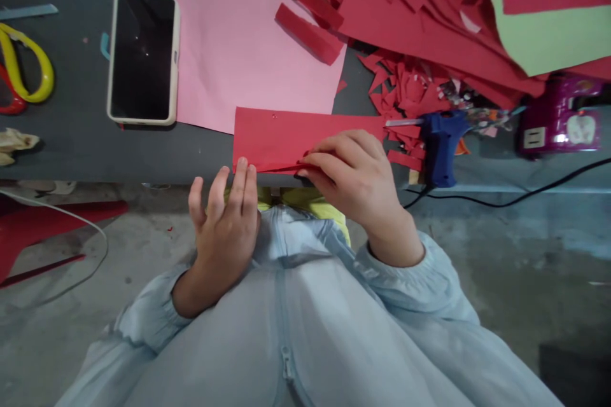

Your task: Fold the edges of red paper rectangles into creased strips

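Red sheet (281, 137) lies at table's (205, 156) near edge, near long side looks part-folded, crease apparently not yet flat along its length; right hand (358, 172) nearly closed, pinching that side, left hand (226, 219) open, fingertips resting on near-left corner.

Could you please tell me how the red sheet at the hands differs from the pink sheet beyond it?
The red sheet is long and narrow; the pink sheet is broader. The right hand pinches the red sheet's near edge, while neither hand touches the pink sheet. Both look like paper.
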`<action>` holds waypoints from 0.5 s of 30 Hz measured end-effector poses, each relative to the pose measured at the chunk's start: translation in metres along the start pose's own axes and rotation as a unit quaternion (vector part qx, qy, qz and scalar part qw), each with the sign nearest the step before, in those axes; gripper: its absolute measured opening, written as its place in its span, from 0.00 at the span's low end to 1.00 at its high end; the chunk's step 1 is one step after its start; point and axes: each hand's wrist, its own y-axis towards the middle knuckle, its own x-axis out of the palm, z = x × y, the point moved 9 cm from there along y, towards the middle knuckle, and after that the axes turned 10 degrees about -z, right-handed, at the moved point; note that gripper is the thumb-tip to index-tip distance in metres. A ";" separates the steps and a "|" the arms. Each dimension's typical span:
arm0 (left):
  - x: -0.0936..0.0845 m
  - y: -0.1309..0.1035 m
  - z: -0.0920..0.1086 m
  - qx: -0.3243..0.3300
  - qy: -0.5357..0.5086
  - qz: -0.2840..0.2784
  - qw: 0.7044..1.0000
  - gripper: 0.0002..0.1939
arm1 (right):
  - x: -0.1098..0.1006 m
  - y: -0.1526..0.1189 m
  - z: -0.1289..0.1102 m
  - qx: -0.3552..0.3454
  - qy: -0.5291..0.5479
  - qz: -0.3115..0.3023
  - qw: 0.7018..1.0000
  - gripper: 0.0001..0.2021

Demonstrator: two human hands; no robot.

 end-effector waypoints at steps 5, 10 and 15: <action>0.000 0.001 -0.001 0.000 -0.008 -0.006 1.000 0.32 | -0.003 0.000 0.010 0.022 0.027 -0.022 0.999 0.05; -0.002 0.002 -0.001 0.001 0.009 -0.006 1.000 0.31 | -0.006 -0.002 0.017 0.047 0.038 -0.024 0.998 0.08; -0.004 0.006 0.004 0.006 -0.007 -0.003 1.000 0.31 | -0.005 -0.006 0.008 0.005 0.002 -0.010 1.000 0.08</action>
